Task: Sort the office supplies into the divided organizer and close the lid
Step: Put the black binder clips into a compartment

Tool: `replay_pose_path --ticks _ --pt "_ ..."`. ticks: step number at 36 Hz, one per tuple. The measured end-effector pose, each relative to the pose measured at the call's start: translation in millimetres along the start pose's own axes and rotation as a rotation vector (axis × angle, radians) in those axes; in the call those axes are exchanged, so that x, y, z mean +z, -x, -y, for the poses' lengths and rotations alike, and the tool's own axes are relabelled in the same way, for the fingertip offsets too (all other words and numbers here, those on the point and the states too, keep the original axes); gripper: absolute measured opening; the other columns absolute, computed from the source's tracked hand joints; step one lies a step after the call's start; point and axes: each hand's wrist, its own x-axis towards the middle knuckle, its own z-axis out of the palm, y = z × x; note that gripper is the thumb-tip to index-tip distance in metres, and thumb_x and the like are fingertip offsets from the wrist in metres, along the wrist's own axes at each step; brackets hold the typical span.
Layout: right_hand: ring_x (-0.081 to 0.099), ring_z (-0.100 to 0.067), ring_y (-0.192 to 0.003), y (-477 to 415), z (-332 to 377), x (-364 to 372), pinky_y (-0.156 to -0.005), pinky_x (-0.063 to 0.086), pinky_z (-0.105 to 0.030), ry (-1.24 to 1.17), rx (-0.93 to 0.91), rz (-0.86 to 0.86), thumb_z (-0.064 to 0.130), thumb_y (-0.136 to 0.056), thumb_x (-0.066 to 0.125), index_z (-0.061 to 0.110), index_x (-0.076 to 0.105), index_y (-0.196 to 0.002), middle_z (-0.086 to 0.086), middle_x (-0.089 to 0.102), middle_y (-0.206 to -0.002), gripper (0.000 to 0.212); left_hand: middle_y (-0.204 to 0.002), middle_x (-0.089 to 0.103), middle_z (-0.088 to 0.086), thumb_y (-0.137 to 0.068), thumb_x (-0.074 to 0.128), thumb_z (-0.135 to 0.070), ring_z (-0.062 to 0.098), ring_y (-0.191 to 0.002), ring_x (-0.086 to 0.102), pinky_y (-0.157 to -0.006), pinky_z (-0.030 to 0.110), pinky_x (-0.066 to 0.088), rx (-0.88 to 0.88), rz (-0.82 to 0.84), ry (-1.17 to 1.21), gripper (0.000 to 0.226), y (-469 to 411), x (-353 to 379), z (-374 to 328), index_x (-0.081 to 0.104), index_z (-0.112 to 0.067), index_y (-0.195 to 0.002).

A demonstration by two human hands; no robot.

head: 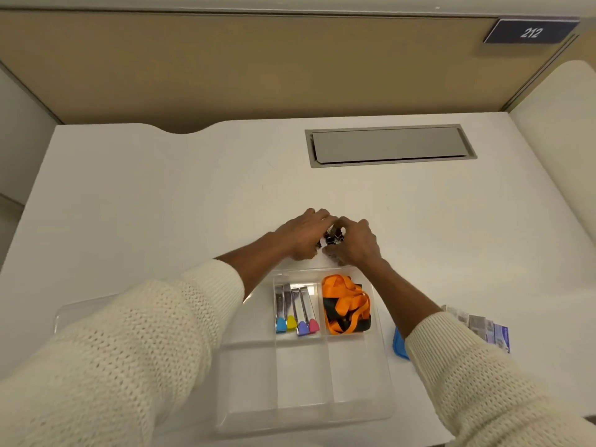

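A clear divided organizer (304, 414) lies on the white desk in front of me. Its far middle compartment holds several metal clips with coloured tips (296, 309). The far right compartment holds an orange and black lanyard (346, 304). The near compartments look empty. Just beyond the organizer, my left hand (301, 235) and my right hand (354, 243) are cupped together around a small heap of black binder clips (332, 237), which shows only between the fingers.
A clear lid (69, 312) lies to the left, mostly under my left sleeve. On the right lie a blue item (399, 343) and several small packets (483, 325). A grey cable hatch (390, 145) sits in the desk farther back.
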Motion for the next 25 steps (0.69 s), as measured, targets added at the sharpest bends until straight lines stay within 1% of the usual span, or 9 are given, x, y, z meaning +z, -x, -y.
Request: replay_pose_path --ticks 2,4,7,10,13,15,18,22,25 --pt "0.064 -0.033 -0.094 -5.2 -3.4 -2.5 -0.078 0.055 -0.037 0.004 -0.011 0.013 0.041 -0.07 0.088 0.025 0.062 -0.125 -0.014 0.054 -0.119 0.063 -0.135 0.049 0.005 -0.082 0.074 -0.011 0.023 -0.117 0.044 -0.09 0.041 0.051 0.023 -0.016 0.025 0.072 -6.0 3.7 4.0 0.041 -0.019 -0.146" --pt "0.064 -0.029 -0.085 -8.6 -6.1 -5.7 -0.07 0.056 -0.034 0.007 -0.009 0.011 0.037 -0.067 0.088 0.029 0.067 -0.108 -0.011 0.058 -0.111 0.047 -0.131 0.05 0.005 -0.084 0.073 -0.013 0.023 -0.113 0.045 -0.086 0.039 0.049 0.036 -0.043 0.013 0.059 -9.9 6.6 7.6 0.049 -0.018 -0.138" --pt "0.064 -0.026 -0.079 -12.1 -9.0 -10.2 -0.06 0.05 -0.028 -0.015 0.001 -0.004 0.03 -0.063 0.085 0.034 0.062 -0.086 -0.008 0.062 -0.103 0.033 -0.122 0.051 0.005 -0.085 0.076 -0.018 0.024 -0.105 0.048 -0.076 0.034 0.045 0.04 -0.093 0.005 0.045 -12.7 9.3 8.5 0.056 -0.016 -0.125" --pt "0.063 -0.026 -0.081 -13.8 -11.1 -15.6 -0.062 0.049 -0.029 0.004 -0.009 -0.022 0.027 -0.064 0.086 0.028 0.066 -0.09 -0.005 0.06 -0.101 0.033 -0.114 0.054 0.006 -0.086 0.074 -0.017 0.025 -0.096 0.05 -0.07 0.034 0.039 0.037 -0.15 0.029 0.033 -11.9 11.0 6.9 0.055 -0.014 -0.114" --pt "0.064 -0.025 -0.08 -16.1 -15.5 -20.8 -0.063 0.053 -0.03 0.003 -0.003 -0.029 0.023 -0.062 0.088 0.023 0.07 -0.092 -0.004 0.063 -0.098 0.035 -0.103 0.059 0.005 -0.086 0.07 -0.01 0.027 -0.086 0.054 -0.067 0.04 0.046 0.007 -0.188 0.06 0.023 -8.2 11.4 5.4 0.055 -0.014 -0.103" --pt "0.064 -0.023 -0.079 -17.6 -19.1 -24.0 -0.061 0.05 -0.026 -0.009 -0.003 -0.026 0.021 -0.062 0.088 0.02 0.071 -0.09 -0.003 0.067 -0.095 0.033 -0.098 0.06 0.004 -0.086 0.068 -0.007 0.028 -0.081 0.055 -0.067 0.044 0.049 -0.015 -0.203 0.085 0.021 -5.7 10.9 4.6 0.054 -0.015 -0.098" --pt "0.063 -0.021 -0.08 -17.6 -21.6 -28.9 -0.057 0.045 -0.024 -0.018 -0.004 -0.025 0.02 -0.064 0.088 0.018 0.071 -0.092 -0.001 0.067 -0.092 0.033 -0.095 0.062 0.002 -0.089 0.068 -0.01 0.026 -0.078 0.055 -0.065 0.041 0.048 -0.042 -0.215 0.109 0.017 -3.1 9.6 4.2 0.053 -0.015 -0.096" --pt "0.069 -0.022 -0.079 -17.3 -24.9 -29.6 -0.065 0.059 -0.03 -0.073 0.019 -0.026 0.018 -0.064 0.088 0.017 0.073 -0.091 -0.001 0.069 -0.093 0.031 -0.094 0.065 0.001 -0.086 0.073 -0.013 0.025 -0.08 0.058 -0.065 0.039 0.048 -0.081 -0.236 0.189 0.022 0.6 9.8 5.7 0.054 -0.016 -0.095" --pt "0.07 -0.023 -0.08 -16.5 -28.1 -26.9 -0.072 0.063 -0.037 -0.109 0.023 -0.029 0.017 -0.064 0.087 0.017 0.074 -0.091 -0.002 0.071 -0.093 0.03 -0.092 0.067 0.0 -0.082 0.077 -0.014 0.024 -0.082 0.06 -0.069 0.04 0.049 -0.129 -0.254 0.29 0.023 6.1 7.3 8.0 0.057 -0.016 -0.093"
